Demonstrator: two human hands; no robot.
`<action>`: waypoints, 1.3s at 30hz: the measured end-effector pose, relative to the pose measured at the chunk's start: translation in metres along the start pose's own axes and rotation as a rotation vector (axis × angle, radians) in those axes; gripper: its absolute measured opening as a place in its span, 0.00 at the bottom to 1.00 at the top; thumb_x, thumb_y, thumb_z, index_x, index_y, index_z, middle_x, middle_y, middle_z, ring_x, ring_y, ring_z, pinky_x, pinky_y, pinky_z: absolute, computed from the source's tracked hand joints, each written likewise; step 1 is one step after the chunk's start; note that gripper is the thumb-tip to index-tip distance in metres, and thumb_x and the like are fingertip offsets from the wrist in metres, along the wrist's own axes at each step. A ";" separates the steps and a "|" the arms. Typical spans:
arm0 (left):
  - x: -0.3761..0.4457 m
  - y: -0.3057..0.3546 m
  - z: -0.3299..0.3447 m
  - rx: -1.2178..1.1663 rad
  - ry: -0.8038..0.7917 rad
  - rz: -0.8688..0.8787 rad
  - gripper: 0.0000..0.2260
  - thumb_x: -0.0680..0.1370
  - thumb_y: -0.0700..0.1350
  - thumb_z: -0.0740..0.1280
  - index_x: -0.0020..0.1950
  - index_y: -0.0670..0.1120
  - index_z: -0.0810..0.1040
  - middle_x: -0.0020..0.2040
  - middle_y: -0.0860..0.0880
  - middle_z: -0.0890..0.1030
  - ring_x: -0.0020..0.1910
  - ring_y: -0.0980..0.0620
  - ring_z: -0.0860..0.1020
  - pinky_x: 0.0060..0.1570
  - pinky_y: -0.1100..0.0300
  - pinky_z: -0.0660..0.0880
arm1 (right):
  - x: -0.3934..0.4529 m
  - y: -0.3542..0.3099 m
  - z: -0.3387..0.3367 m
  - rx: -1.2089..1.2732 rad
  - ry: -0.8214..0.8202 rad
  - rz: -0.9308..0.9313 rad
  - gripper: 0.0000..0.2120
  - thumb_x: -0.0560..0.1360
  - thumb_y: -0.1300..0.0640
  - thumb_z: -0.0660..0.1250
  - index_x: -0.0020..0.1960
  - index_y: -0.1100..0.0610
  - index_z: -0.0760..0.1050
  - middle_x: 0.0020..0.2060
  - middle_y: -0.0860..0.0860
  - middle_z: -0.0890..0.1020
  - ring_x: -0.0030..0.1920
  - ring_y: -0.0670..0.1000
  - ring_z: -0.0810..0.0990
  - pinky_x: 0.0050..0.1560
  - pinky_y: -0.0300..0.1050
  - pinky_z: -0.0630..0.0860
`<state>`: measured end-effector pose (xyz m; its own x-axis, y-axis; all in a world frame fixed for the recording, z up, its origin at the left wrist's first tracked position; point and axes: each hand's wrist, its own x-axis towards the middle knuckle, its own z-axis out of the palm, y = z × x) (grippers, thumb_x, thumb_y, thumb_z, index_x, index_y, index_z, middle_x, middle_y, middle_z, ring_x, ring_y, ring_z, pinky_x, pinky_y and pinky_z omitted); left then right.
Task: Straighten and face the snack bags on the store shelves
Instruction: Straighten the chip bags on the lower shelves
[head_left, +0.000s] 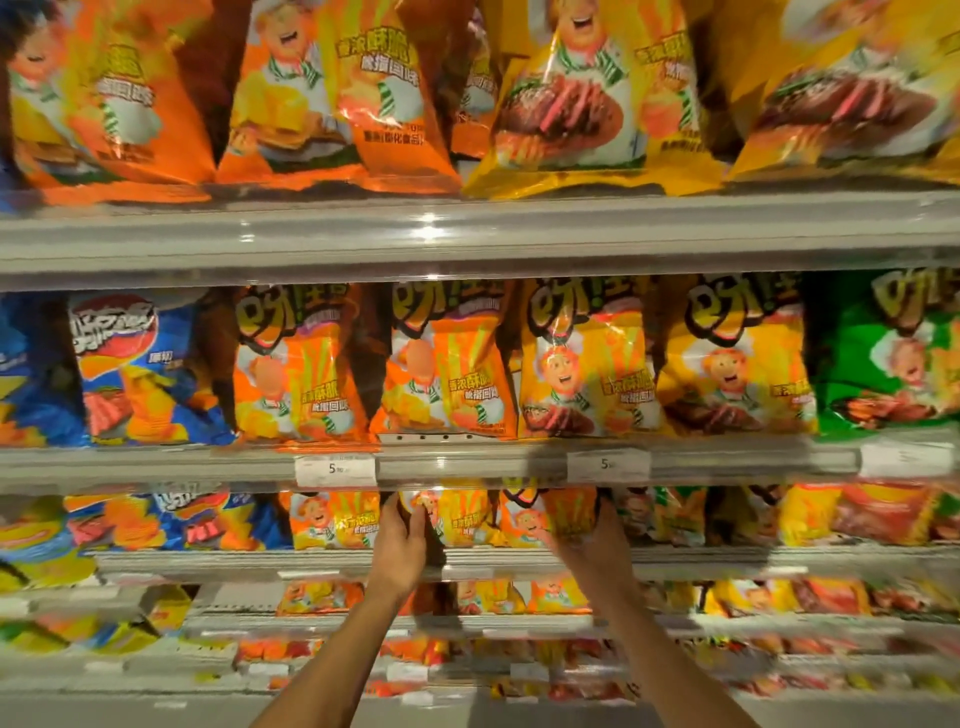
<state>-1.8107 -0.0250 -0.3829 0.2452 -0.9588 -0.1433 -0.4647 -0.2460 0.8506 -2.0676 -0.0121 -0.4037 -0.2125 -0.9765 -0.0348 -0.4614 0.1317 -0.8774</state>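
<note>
Both arms reach up to the third shelf (519, 564). The left hand (402, 540) curls its fingers round the left edge of an orange snack bag (457, 517), thumb on the bag's front. The right hand (597, 540) is blurred against the neighbouring orange bag (550, 514); whether it grips or just presses, I cannot tell. Both bags stand upright at the shelf's front edge, side by side. Above them, price tags (335, 470) on the rail, a row of orange, yellow bags (582, 364), blue ones left, a green bag (888, 358) right. Topmost, larger orange and yellow bags.
</note>
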 end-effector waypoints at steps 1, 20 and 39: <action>0.005 0.001 -0.003 -0.022 -0.027 -0.029 0.26 0.84 0.51 0.59 0.78 0.40 0.58 0.71 0.40 0.72 0.69 0.39 0.72 0.62 0.53 0.70 | 0.004 0.000 -0.001 0.005 -0.017 0.002 0.34 0.70 0.46 0.80 0.69 0.54 0.70 0.57 0.52 0.79 0.57 0.54 0.80 0.52 0.48 0.78; 0.042 0.002 -0.016 -0.254 -0.283 -0.110 0.39 0.68 0.52 0.80 0.74 0.48 0.67 0.67 0.49 0.76 0.67 0.47 0.73 0.66 0.54 0.69 | 0.027 -0.006 -0.002 0.177 -0.031 0.035 0.43 0.51 0.24 0.78 0.61 0.38 0.70 0.56 0.34 0.79 0.56 0.31 0.76 0.51 0.21 0.69; 0.017 0.032 0.004 -0.246 -0.232 -0.014 0.16 0.67 0.43 0.81 0.39 0.52 0.74 0.30 0.57 0.77 0.29 0.63 0.76 0.45 0.64 0.71 | -0.013 -0.002 -0.066 0.257 -0.049 0.263 0.31 0.59 0.43 0.83 0.59 0.49 0.78 0.48 0.44 0.87 0.50 0.46 0.84 0.48 0.40 0.77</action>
<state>-1.8245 -0.0499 -0.3601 0.0370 -0.9694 -0.2427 -0.2369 -0.2444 0.9403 -2.1205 0.0120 -0.3701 -0.2506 -0.9228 -0.2926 -0.1637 0.3382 -0.9267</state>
